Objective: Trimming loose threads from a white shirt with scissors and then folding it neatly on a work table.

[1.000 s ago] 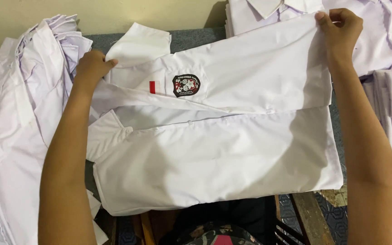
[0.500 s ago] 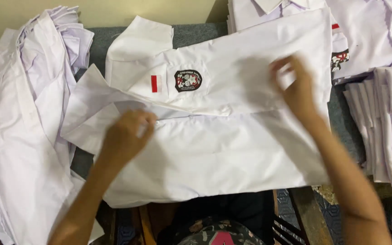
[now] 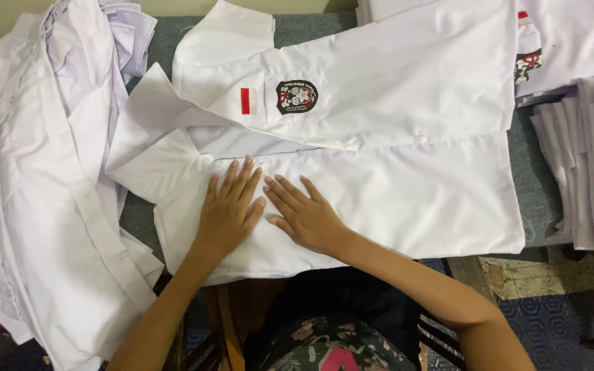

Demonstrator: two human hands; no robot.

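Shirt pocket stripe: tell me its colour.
Red, on the white shirt beside the badge; stripe shows best in the head view.

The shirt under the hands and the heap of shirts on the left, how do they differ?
The shirt under the hands lies spread flat and smooth on the table, while the heap on the left is rumpled and loosely piled. The flat shirt shows a crest badge and a red strip; the heap shows neither. The left hand and right hand press the flat shirt; nothing touches the heap. Both are white.

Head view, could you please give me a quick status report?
Both hands flat and open: left hand, right hand, side by side. White shirt spread beneath them. Loose shirt pile at left, clear.
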